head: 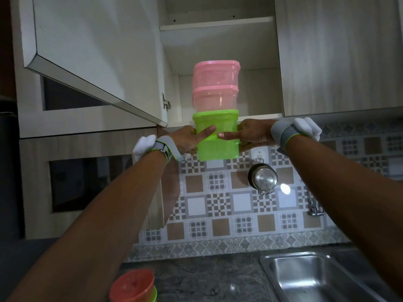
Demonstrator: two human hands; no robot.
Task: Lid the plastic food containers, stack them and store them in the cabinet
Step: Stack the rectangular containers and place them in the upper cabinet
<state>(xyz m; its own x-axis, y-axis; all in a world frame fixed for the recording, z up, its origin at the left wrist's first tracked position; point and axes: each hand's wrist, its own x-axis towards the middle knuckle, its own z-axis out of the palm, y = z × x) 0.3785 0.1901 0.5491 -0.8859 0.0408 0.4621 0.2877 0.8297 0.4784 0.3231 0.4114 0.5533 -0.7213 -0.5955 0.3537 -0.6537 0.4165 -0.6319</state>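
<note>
A stack of lidded plastic containers is raised in front of the open cabinet (220,51): a green container (216,147) at the bottom, above it two pink containers (214,86). My left hand (189,140) grips the green container's left side, its thumb across the front. My right hand (248,134) grips its right side, thumb on the front too. The stack's base hangs below the cabinet's bottom shelf edge. The cabinet door (98,53) is swung open to the left.
On the dark counter near the bottom edge stands another stack with an orange lid (133,286). A steel sink (322,277) is at lower right, a tap (314,208) above it. A steel pot (262,178) hangs on the tiled wall.
</note>
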